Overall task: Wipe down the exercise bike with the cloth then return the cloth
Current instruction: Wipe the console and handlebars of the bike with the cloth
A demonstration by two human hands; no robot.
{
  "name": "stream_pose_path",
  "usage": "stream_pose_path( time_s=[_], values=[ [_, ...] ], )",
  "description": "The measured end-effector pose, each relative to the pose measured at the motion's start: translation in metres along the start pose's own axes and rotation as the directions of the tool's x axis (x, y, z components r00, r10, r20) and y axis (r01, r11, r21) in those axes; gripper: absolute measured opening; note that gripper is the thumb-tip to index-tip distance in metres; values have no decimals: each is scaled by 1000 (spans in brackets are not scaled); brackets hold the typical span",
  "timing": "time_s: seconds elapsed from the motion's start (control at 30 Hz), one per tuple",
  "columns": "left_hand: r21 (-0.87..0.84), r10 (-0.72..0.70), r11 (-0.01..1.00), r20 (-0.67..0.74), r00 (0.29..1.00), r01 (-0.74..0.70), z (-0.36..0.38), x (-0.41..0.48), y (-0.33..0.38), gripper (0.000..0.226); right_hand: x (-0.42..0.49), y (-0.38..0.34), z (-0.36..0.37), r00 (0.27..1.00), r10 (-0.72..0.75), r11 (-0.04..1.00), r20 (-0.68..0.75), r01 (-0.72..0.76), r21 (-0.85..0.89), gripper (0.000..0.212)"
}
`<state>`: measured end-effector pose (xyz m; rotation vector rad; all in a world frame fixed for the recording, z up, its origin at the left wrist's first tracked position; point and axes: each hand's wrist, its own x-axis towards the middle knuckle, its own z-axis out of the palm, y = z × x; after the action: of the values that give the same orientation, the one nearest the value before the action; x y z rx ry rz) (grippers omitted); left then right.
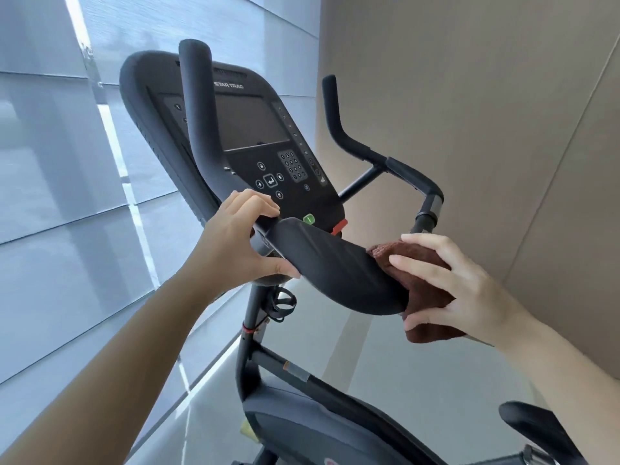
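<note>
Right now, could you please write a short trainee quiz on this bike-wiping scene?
1. True or false: the right hand presses the brown cloth against the padded armrest.
2. What is the left hand's grip on? A) the console screen B) the handlebar beside the console C) the cloth
3. What colour is the button just above the armrest?

Key: 1 true; 2 B; 3 green.

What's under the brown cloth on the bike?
The right hand presses the brown cloth onto the end of the black padded armrest. That covered end is hidden.
</note>
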<state>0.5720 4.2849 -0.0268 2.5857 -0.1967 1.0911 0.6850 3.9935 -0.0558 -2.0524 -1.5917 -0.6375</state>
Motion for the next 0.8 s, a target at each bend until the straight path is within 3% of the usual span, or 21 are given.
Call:
stream_pose_path(
  time_s=[0.1,0.23,0.3,0.37,0.43,0.67,0.8],
  values=[
    [-10,-17,1000,-16,1000,17,1,-1,-1,83,6,7,-14,991,115,989,65,-120,91,76],
    [-40,-52,998,-37,998,51,1,1,1,78,40,-1,-31,984,172,944,-54,-149,294,75],
    [-36,-61,998,-38,997,60,0,1,2,79,64,-18,-23,984,166,893,68,-180,413,70],
    [-24,-69,997,-36,997,68,0,1,3,81,77,-31,-6,960,125,896,251,-218,386,63],
    [-21,-78,997,-36,996,78,1,0,4,84,77,-34,4,945,116,914,305,-221,340,59],
    [-29,-73,997,-44,996,72,4,-2,3,84,37,-25,2,984,145,927,100,-171,334,41],
    [-39,-61,998,-72,996,58,5,-1,2,81,84,-35,6,982,144,919,119,-177,351,44]
  ],
)
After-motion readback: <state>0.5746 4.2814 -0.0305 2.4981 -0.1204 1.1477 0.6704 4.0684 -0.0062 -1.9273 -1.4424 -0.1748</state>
